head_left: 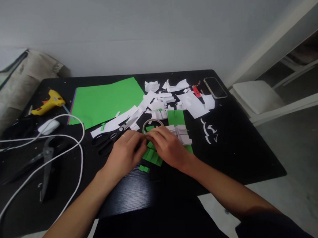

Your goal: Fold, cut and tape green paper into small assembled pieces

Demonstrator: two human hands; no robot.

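Observation:
My left hand [129, 147] and my right hand [168, 145] meet over the middle of the table, fingertips pinched together. A small green paper piece [144, 132] shows in part at the fingertips; the rest is hidden by my fingers. Below them lie folded green paper pieces [153, 157] and a smaller green folded piece [144, 169]. A tape roll [153, 121] lies just beyond the fingers. Beside my right hand, folded white paper pieces [182, 133] rest on a green paper strip [175, 117]. Black-handled scissors [105, 139] lie left of my left hand.
A large green sheet [105, 101] lies at the back left, with white paper scraps [158, 104] right of it. A yellow glue gun [49, 102], a white cable [80, 151] and large shears [47, 164] occupy the left. A red lighter [196, 91] and phone [215, 87] lie back right.

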